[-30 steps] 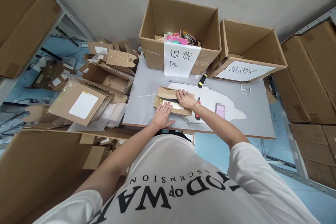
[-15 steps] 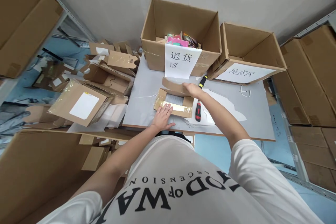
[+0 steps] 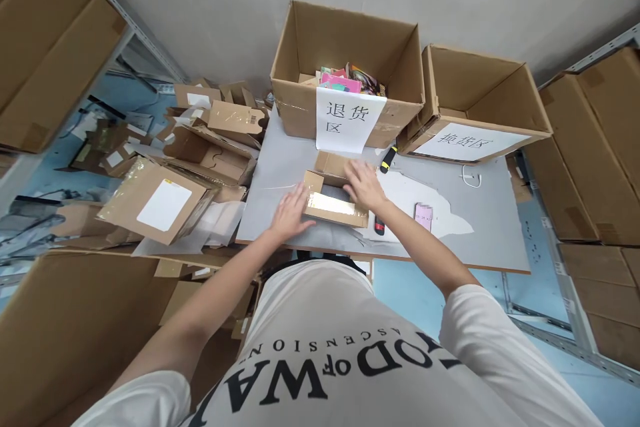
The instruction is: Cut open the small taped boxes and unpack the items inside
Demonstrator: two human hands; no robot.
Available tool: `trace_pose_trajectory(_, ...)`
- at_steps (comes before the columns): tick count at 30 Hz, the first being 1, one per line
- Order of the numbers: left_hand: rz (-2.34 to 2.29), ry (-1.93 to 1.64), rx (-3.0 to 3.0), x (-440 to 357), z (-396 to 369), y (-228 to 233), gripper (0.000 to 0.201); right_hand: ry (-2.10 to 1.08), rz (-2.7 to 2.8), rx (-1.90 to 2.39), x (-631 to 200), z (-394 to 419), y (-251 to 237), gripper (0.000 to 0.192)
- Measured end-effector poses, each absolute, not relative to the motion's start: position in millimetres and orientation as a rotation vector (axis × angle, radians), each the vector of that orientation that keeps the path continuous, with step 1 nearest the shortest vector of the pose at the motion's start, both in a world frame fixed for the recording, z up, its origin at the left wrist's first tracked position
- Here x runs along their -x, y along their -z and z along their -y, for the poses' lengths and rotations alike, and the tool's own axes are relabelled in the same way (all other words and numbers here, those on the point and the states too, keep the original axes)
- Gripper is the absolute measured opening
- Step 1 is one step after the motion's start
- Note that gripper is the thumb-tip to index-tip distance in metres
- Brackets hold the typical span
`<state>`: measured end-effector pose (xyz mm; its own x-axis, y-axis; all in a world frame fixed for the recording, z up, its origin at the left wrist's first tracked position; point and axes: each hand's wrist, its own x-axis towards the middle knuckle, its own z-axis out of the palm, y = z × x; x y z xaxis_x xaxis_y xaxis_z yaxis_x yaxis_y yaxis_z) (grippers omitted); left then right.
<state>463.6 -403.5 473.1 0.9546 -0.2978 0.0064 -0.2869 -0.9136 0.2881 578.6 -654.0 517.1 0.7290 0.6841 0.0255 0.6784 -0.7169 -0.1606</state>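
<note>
A small cardboard box with shiny clear tape on its near side lies on the grey table, its top flaps spread. My left hand rests against the box's left end with fingers stretched out. Over the right end is my right hand, fingers apart, touching the box near its raised far flap. The right hand hides part of that end and the inside. Just right of the box, a red-and-black cutter is partly covered by my right arm. A yellow-and-black cutter lies farther back.
Two large open cartons stand at the back: one holds colourful packages, the other bears a white sign. A phone lies on white paper, with a white hook beyond. Cardboard boxes pile up at left.
My left hand has moved from the box's near side to its left end. My right hand has let go of the far flap and come nearer. The phone now shows beside my right arm.
</note>
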Motion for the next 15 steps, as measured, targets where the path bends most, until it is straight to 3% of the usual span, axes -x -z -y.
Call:
trace_pose_trajectory(2, 0.486, 0.142, -2.79, -482.8, 379.1, -472.9, 0.111, -0.236, 1.19, 2.692, -563.4, 651.0, -515.0, 0.062)
trace_pose_trajectory(6, 0.795, 0.364, -2.696, -522.5, 347.8, -467.5, 0.118, -0.529, 1.113, 2.703, -547.8, 642.8, -497.7, 0.072)
trace_pose_trajectory(15, 1.067, 0.42, -2.647, -554.2, 346.3, -461.9, 0.111, -0.7, 0.917, 2.781, -532.1, 631.5, -502.0, 0.054)
